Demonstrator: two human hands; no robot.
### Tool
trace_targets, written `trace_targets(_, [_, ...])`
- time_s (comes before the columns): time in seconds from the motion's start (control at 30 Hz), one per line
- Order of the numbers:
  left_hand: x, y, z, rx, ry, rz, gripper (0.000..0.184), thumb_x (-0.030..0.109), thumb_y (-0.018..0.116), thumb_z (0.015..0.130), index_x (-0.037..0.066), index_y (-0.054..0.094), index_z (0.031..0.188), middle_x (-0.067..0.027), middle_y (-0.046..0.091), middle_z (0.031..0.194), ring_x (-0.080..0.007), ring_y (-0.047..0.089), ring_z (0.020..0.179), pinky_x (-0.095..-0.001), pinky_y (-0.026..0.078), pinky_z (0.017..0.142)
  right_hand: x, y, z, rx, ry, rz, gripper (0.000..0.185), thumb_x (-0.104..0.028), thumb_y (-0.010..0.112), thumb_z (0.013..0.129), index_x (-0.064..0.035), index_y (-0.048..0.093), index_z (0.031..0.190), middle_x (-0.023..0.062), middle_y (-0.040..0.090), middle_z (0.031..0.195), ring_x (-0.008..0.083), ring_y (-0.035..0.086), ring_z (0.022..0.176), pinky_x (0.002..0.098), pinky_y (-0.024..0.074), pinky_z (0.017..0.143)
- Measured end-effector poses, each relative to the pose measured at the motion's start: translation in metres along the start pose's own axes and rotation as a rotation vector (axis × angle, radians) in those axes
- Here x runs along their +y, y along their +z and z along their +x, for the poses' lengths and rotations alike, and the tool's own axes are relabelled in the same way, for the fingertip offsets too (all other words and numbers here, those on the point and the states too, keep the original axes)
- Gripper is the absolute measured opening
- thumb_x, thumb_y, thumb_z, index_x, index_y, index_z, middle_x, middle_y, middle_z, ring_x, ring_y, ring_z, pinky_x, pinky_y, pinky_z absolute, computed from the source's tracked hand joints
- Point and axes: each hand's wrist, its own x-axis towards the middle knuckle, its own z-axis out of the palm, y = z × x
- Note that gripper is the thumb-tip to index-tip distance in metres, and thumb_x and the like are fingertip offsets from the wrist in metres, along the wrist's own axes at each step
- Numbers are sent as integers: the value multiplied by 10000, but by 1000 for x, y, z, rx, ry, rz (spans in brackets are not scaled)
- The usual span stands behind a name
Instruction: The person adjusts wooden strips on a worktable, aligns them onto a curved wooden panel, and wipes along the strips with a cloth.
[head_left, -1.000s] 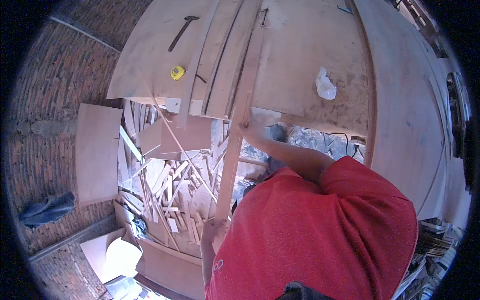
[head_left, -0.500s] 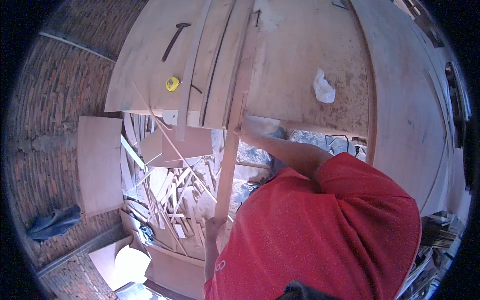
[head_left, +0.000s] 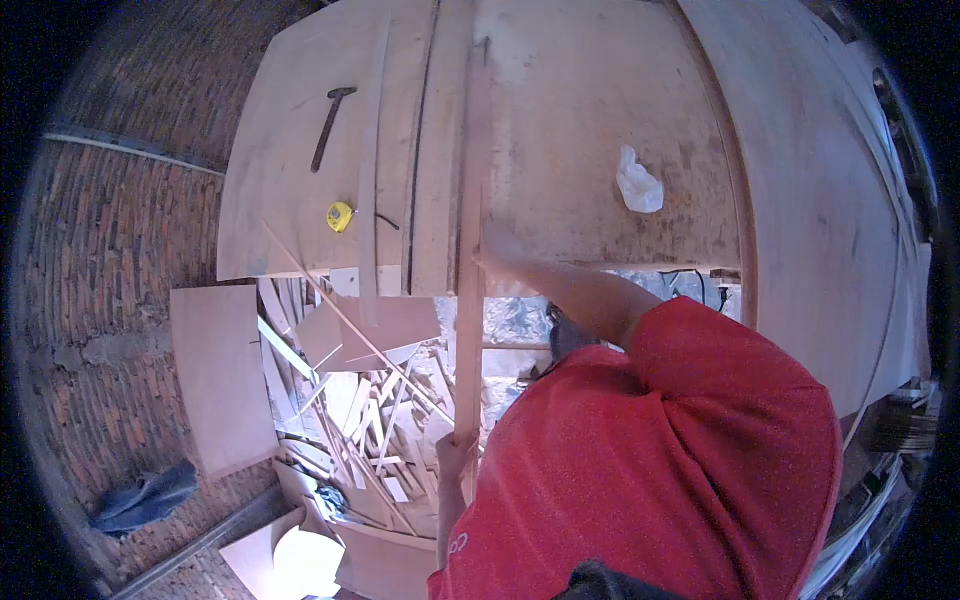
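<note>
Reddish-brown wood, a long narrow board (head_left: pixel 469 350) runs over the pale wooden tabletop (head_left: pixel 570 110) and juts past its near edge. The left grip (head_left: pixel 457 453) is clasped on its near part; the right grip (head_left: pixel 498 250), blurred, meets its right side by that edge, whether closed I cannot tell. Leftward lie a yellow tape measure (head_left: pixel 340 216) and a dark T-shaped hammer (head_left: pixel 327 132).

The left hand (head_left: pixel 457 453) was curled, its forearm (head_left: pixel 450 515) running back from the fingers (head_left: pixel 459 440). Well ahead of those fingers, the right hand (head_left: pixel 498 252) was blurred, its arm (head_left: pixel 580 290) slanting back and rightward.
</note>
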Motion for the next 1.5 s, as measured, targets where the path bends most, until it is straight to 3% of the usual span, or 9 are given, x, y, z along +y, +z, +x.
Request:
trace_targets(0.07, [26,6,5,36,73,250,297,247,848,843,-30,744,870,-7,645,702,-89,553,622,-303,423,528,6,-1,18,3,8,-112,714,-170,695,818,177,372,1352,350,674,1020,494,681,968,551,555,860])
trace_targets(0.17, [28,12,29,28,109,195,306,247,847,834,-39,748,884,-20,662,721,-103,566,630,-320,446,542,-35,-59,14,-59,126,38,633,-177,678,822,180,455,1294,339,690,1028,486,688,986,545,561,862])
trace_targets(0.37, [76,34,62,25,91,292,346,264,851,828,-43,752,957,-29,692,754,-111,608,664,-314,493,581,-17,-67,66,-37,107,-41,658,-176,674,824,182,420,1314,338,691,1015,484,690,970,543,562,849])
trace_targets(0.47, [76,43,82,-27,76,65,355,252,849,833,-38,748,1011,-32,705,790,-111,624,693,-304,505,605,-19,-76,84,-37,105,-65,674,-176,672,826,183,398,1326,337,691,1008,482,692,961,542,563,840])
trace_targets(0.6, [46,35,108,-28,74,85,346,323,815,868,10,751,1001,-25,681,757,-104,594,619,-289,479,551,-18,-78,89,-36,101,-68,695,-175,669,827,184,370,1342,337,692,998,480,693,948,541,564,829])
trace_targets(0.7, [-2,-3,116,28,9,553,397,305,821,866,-22,750,1080,-53,742,900,-137,647,750,-320,530,667,-19,-79,89,-34,99,-70,711,-175,666,829,185,349,1354,336,692,990,479,695,938,540,565,821])
trace_targets(0.9, [-20,-25,31,-116,-123,321,453,391,839,845,-9,768,1046,-44,738,868,-124,650,783,-312,528,713,-20,-76,89,-12,97,-72,745,-174,662,832,186,306,1378,335,694,975,476,697,919,538,566,804])
trace_targets(1.2, [-38,-18,35,-146,-34,180,452,411,865,824,-7,779,972,-28,732,824,-103,645,706,-305,515,653,-20,-55,42,129,41,13,797,-173,655,836,189,243,1415,334,695,952,472,701,891,535,568,779])
trace_targets(1.5, [-27,-10,23,-119,-91,51,419,382,864,834,-11,773,947,-31,729,794,-111,659,686,-301,513,614,-28,33,-96,-100,77,10,851,-171,648,840,192,179,1451,332,697,930,468,705,863,531,570,754])
